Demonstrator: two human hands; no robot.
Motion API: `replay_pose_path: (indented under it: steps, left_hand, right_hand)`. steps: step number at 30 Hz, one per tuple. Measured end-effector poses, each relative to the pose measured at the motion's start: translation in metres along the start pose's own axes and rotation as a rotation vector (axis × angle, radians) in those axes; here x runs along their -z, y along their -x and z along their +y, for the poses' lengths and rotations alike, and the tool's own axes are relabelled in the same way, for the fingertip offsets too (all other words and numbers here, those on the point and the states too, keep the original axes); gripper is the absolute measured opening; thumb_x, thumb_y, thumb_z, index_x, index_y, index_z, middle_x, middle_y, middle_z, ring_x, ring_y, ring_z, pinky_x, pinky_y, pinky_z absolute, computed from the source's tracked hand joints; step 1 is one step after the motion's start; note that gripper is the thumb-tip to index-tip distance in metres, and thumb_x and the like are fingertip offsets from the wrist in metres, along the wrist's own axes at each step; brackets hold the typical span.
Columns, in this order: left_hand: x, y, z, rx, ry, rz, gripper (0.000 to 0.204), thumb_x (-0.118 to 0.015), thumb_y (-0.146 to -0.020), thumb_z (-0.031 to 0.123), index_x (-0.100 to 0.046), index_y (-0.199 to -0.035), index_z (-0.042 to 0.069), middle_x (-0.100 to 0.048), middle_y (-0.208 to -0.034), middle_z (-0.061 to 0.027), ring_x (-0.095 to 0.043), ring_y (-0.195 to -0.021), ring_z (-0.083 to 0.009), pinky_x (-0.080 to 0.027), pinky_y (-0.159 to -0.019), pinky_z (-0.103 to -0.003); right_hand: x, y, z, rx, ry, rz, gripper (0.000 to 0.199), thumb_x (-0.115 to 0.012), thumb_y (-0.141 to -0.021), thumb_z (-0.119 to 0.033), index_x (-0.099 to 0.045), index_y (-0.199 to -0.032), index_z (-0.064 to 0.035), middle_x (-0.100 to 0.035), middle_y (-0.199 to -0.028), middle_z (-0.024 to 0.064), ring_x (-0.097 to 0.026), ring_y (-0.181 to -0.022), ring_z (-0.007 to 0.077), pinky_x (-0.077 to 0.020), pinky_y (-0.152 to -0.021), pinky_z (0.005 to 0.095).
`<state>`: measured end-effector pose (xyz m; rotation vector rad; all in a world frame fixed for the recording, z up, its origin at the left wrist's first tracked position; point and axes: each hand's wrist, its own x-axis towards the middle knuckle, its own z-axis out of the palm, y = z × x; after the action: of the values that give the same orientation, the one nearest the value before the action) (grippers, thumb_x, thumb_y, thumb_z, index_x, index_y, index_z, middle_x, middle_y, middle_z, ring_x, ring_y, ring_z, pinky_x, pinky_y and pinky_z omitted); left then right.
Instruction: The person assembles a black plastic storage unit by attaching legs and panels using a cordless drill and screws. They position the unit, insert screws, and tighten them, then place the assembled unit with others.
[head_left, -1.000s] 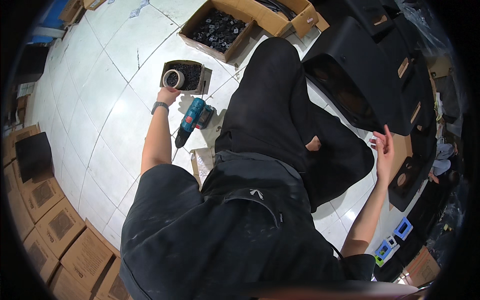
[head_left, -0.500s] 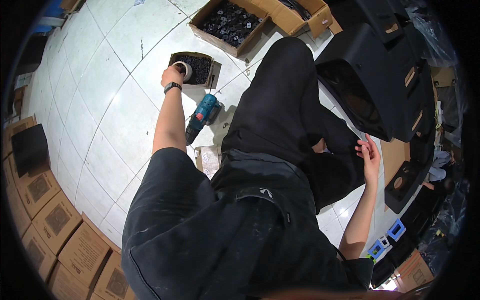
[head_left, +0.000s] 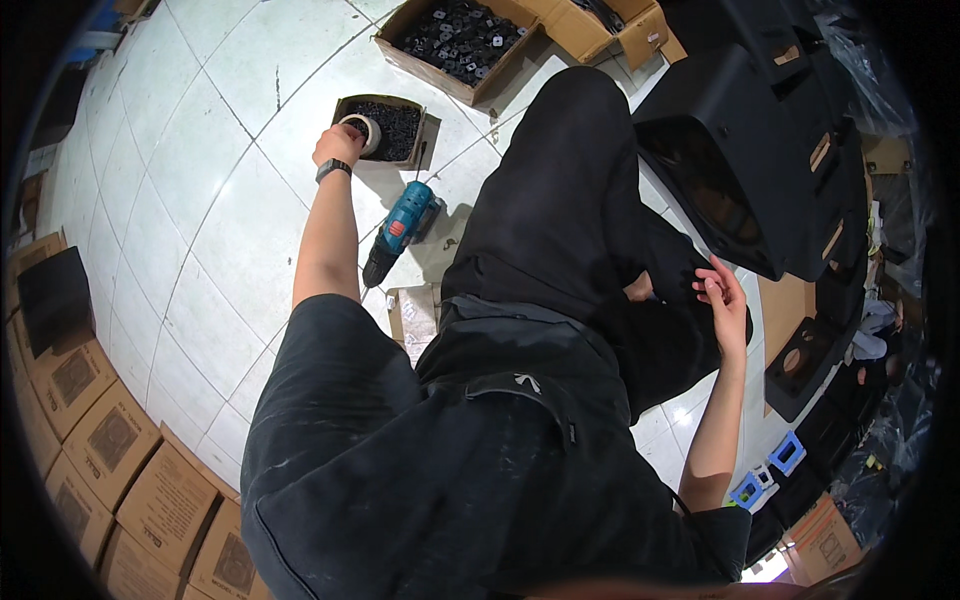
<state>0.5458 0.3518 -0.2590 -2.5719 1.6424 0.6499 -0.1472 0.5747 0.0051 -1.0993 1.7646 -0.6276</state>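
My left hand [head_left: 339, 146] is closed on the side of an off-white round ring [head_left: 371, 132], which may be a cup or a roll. It rests in a small open cardboard box [head_left: 421, 140] of small black screws [head_left: 395, 122]. Below that box a teal and black cordless drill [head_left: 407, 218] lies on the floor, its black chuck pointing toward me. My right hand [head_left: 728, 303] is beside my bent leg, empty, with its fingers loosely bent and apart. Close above it stands a large black cabinet [head_left: 752, 215] with cut-out openings.
A larger box [head_left: 425, 72] of black clips or brackets stands farther off, beside another open carton [head_left: 640, 42]. Stacked brown cartons [head_left: 120, 440] line the lower left. A black panel with holes [head_left: 795, 365] and blue plastic pieces [head_left: 788, 453] lie at right. White tiles [head_left: 225, 260] cover the floor.
The view has shifted slightly. The ring has tipped a little in my left hand, within the screw box. My right hand has come slightly closer to my leg.
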Motion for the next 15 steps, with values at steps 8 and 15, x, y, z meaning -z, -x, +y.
replay_pose_path:
  steps: [8, 15]
  left_hand:
    - [-0.003, 0.006, -0.003, -0.037, 0.156, 0.112, 0.024, -0.073, -0.086, 0.035, -0.081, -0.101, 0.018, -0.080, -0.103, -0.0098, -0.076, -0.099, -0.0325, -0.061, -0.089, -0.046]
    - [-0.012, -0.002, -0.024, -0.101, 0.472, 0.353, 0.032, -0.079, -0.080, 0.035, -0.076, -0.087, 0.005, -0.078, -0.086, -0.0171, -0.077, -0.083, -0.0331, -0.059, -0.082, -0.043]
  right_hand:
    - [-0.013, 0.006, -0.005, 0.013, -0.016, -0.031, 0.050, -0.065, -0.109, -0.022, -0.056, -0.154, -0.0031, -0.074, -0.127, 0.0091, -0.071, -0.105, 0.0136, -0.0549, -0.092, 0.0273]
    - [-0.032, -0.014, -0.022, 0.064, -0.071, -0.115, 0.047, -0.066, -0.109, -0.020, -0.057, -0.153, -0.0038, -0.074, -0.125, 0.0081, -0.070, -0.105, 0.0126, -0.0541, -0.093, 0.0264]
